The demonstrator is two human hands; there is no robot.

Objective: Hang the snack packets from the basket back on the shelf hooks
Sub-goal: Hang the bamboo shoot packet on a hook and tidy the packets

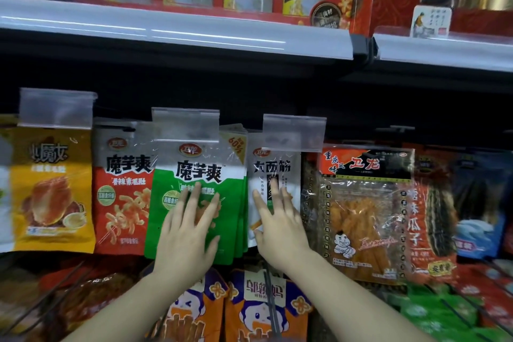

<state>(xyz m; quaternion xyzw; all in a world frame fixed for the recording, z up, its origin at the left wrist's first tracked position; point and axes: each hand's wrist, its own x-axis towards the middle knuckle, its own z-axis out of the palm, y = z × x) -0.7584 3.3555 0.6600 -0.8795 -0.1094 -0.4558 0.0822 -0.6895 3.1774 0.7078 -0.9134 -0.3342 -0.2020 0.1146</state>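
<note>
Shelf hooks [394, 129] carry upright packets, long axes vertical; my left hand [188, 230] lies flat-fingered on the green packet [194, 175], right hand [280, 222] flat-fingered on the white packet [273, 166].

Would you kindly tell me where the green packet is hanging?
In the head view, the green packet hangs centre-left, between the red packet and the white packet, under the left hand.

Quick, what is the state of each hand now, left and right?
Left hand: open, straight fingers flat on the green packet.
Right hand: open, fingers on the white packet, holding nothing.
</note>
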